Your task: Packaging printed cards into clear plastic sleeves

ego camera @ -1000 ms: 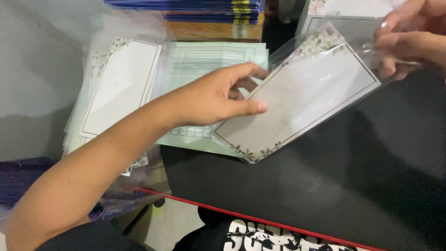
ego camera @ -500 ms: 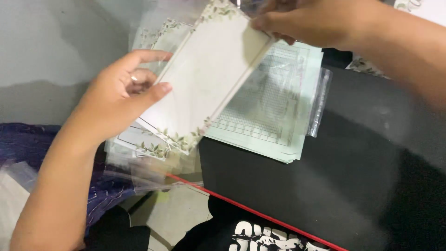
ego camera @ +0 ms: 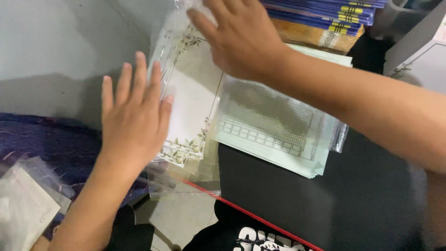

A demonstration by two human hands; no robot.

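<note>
- While your left hand point(ego camera: 132, 123) lay flat with its fingers point(ego camera: 139, 74) stretched open and close together, it pressed on the left edge of the floral-bordered card point(ego camera: 193, 100) in its clear plastic sleeve point(ego camera: 174, 28), gripping nothing.
- Your right hand point(ego camera: 241, 39) reached across from the right, palm down and fingers spread open, resting on the upper part of the same sleeved card.
- The card sat on top of a stack of similar ones at the left end of the black table point(ego camera: 371, 204), its lower corner overhanging the red-trimmed edge.
- Just to its right lay a pile of pale green gridded sheets point(ego camera: 274, 135), touching the card's sleeve.
- Behind those, a stack of blue and orange booklets point(ego camera: 325, 18) stood along the back.
- A purple cloth point(ego camera: 42, 139) and loose clear bags point(ego camera: 28, 200) lay at the lower left.
</note>
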